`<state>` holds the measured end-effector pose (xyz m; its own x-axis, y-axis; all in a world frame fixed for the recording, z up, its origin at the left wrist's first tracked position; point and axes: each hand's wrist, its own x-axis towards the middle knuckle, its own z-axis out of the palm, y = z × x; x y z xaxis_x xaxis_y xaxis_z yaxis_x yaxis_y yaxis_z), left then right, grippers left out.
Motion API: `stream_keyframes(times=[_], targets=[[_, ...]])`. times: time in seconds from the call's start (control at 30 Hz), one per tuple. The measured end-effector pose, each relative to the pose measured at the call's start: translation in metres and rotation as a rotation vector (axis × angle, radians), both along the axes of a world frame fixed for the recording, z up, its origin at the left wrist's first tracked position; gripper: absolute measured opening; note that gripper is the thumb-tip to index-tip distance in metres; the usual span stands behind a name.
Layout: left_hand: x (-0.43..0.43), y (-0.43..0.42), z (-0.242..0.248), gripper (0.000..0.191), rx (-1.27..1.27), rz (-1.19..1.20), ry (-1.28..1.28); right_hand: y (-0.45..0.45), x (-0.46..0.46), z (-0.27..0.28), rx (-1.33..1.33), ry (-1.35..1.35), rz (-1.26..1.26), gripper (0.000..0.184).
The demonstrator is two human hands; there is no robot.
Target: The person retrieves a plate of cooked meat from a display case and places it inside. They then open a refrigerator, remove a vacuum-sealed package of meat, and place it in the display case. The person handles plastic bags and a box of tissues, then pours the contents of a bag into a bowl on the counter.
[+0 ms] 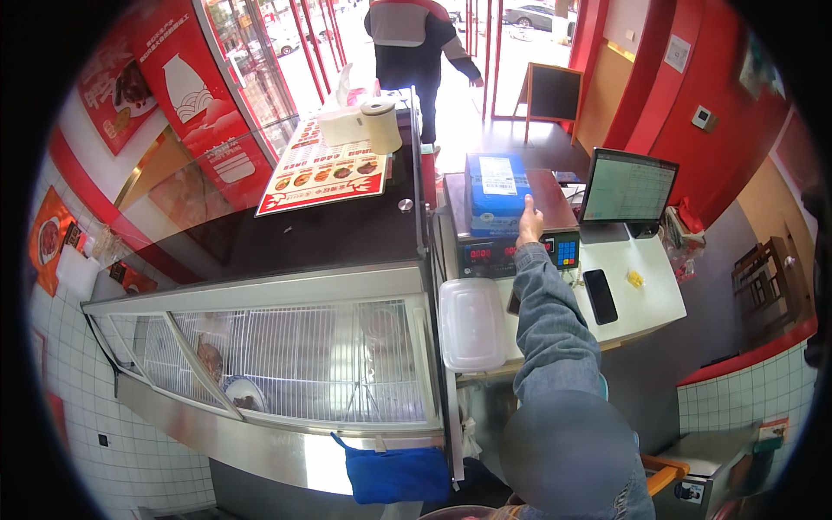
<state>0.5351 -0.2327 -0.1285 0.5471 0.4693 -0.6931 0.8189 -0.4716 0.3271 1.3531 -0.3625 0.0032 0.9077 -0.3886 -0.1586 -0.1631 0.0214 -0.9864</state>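
Neither of my hands is in view. Before me is another person in a denim jacket, whose head area is blurred out. Their denim sleeve point(552, 325) reaches forward, and their hand point(530, 224) touches the right side of a blue box point(497, 211). A white label bearing writing covers part of the box top. The box rests on the metal platform of a digital scale point(474, 255) with lit red digits and a keypad. Left of the sleeve lies a translucent lidded plastic container point(472, 325). A dark smartphone point(600, 297) and a small yellow packet point(635, 279) lie right of it.
A glass-fronted display case point(305, 357) with wire racks fills the left, and a blue cloth point(396, 474) hangs below it. A monitor point(629, 188) stands on the white counter point(656, 309). Another person point(416, 52) stands near the glass doors, beside a chalkboard stand point(554, 94).
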Motion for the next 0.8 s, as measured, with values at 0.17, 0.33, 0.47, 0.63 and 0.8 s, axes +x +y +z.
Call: stream_keyframes(times=[0.17,0.33,0.47,0.63,0.8], targets=[[0.038,0.003,0.003,0.030,0.001,-0.034,-0.032,0.019,-0.029,0.003,0.044,0.127,-0.094,0.071],[0.066,0.006,0.005,0.028,0.013,-0.065,-0.066,0.027,-0.032,0.005,0.250,0.135,-0.088,0.078],[0.078,0.004,0.006,0.026,0.022,-0.077,-0.088,0.016,-0.043,0.001,0.273,0.121,-0.105,0.071],[0.089,0.000,0.008,0.024,0.031,-0.150,-0.134,-0.032,-0.081,0.001,0.473,0.029,-0.001,0.063],[0.107,-0.015,0.004,0.023,0.019,-0.299,-0.215,-0.127,-0.151,0.021,0.445,0.022,0.159,0.060]])
